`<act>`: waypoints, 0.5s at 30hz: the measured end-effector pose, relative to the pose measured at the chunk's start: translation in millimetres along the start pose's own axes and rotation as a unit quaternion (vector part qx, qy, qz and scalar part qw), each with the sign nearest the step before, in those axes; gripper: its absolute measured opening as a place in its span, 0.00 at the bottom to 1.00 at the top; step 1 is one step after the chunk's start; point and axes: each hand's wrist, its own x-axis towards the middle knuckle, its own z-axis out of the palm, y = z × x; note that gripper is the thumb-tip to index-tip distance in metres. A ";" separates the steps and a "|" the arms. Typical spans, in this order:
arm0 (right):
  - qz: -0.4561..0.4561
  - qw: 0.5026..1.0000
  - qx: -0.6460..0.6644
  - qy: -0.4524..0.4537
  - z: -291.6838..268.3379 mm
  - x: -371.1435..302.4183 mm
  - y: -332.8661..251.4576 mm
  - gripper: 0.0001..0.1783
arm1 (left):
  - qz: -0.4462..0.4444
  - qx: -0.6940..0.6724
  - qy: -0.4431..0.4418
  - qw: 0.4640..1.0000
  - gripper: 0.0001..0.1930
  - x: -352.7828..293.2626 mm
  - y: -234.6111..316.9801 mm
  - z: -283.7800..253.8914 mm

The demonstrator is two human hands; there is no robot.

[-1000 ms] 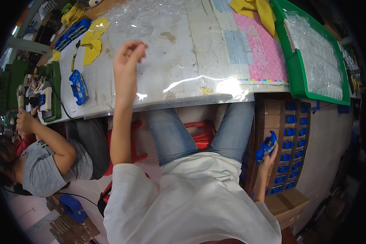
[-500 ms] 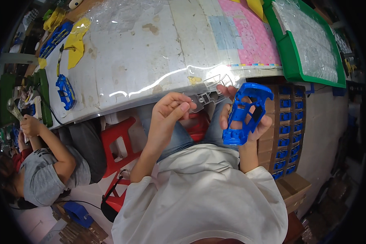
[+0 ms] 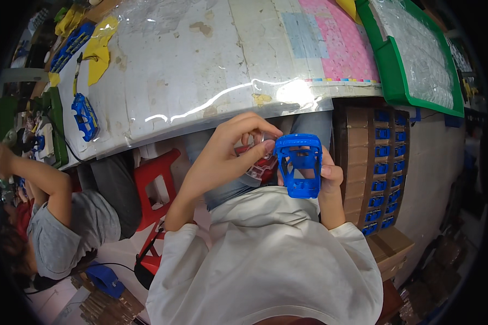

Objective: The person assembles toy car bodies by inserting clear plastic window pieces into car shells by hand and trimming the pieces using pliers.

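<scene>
My right hand (image 3: 331, 176) grips a blue plastic toy car body shell (image 3: 303, 189) from its right side, above my lap. The shell is an open frame with window gaps. From the left, my left hand (image 3: 236, 147) reaches in with thumb and forefinger closed on a clear plastic window piece (image 3: 255, 174). Much of that piece hangs below the fingers, over my knees, and its outline is hard to make out. The left fingertips are right beside the shell's upper left edge; whether they touch it I cannot tell.
Ahead lies a white table (image 3: 190, 70) under clear film. Another blue shell (image 3: 85, 117) rests on its left part. A green bin (image 3: 396, 70) of clear pieces stands at far right, above a carton (image 3: 358, 162) with rows of blue shells. A co-worker (image 3: 81, 216) sits at left.
The shell has moved left and turned more upright. My left hand has come right to meet it, and the clear piece has dropped lower, between the hands. The co-worker's arm has shifted left.
</scene>
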 end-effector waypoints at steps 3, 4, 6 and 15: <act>-0.007 1.000 0.017 0.007 9.6 1.7 -2.4 0.42 | 0.059 0.064 0.076 0.993 0.08 -1.8 -8.4 -0.2; -0.019 0.999 0.033 0.015 12.4 4.0 -4.2 0.43 | 0.063 0.098 0.131 0.985 0.05 -3.5 -12.8 0.4; -0.060 0.996 0.065 -0.005 9.5 7.9 -3.5 0.42 | 0.081 0.085 0.217 0.969 0.05 -4.8 -8.8 8.8; -0.091 0.987 0.105 0.078 20.7 18.8 -6.3 0.34 | 0.409 0.331 0.268 0.807 0.11 -22.0 4.2 44.3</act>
